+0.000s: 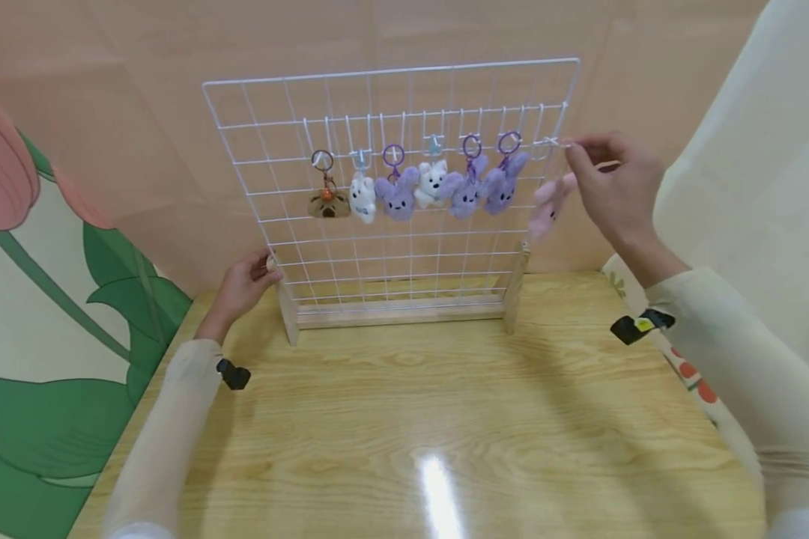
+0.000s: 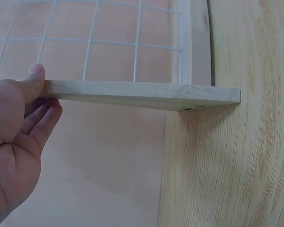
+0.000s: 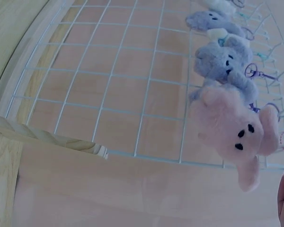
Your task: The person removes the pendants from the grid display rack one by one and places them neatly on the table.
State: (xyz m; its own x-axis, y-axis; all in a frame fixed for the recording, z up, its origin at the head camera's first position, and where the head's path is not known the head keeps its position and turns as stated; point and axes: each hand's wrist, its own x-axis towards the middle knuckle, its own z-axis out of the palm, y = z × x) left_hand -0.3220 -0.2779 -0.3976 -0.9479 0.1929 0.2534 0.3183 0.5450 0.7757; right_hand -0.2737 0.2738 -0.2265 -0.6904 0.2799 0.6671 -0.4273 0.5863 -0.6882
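A white wire grid rack [image 1: 391, 72] stands upright in a wooden base. My left hand [image 1: 243, 284] pinches the top of the base's left wooden leg [image 2: 142, 89], thumb on one side and fingers on the other. At the rack's right end, my right hand [image 1: 616, 176] pinches the ring end of a pink plush bunny keychain [image 3: 227, 123] beside a hook tip. The bunny dangles below the fingers; whether its ring is on the hook I cannot tell. Purple plush bunny keychains [image 1: 399, 196], white plush ones [image 1: 362, 198] and a brown one [image 1: 328, 204] hang from hooks.
The rack stands towards the back of a wood-grain table [image 1: 350, 404]. Behind it hangs a plain peach backdrop [image 1: 445, 30]. A cloth with a printed tulip [image 1: 3, 165] is at the left, and a pale curtain [image 1: 748, 165] at the right.
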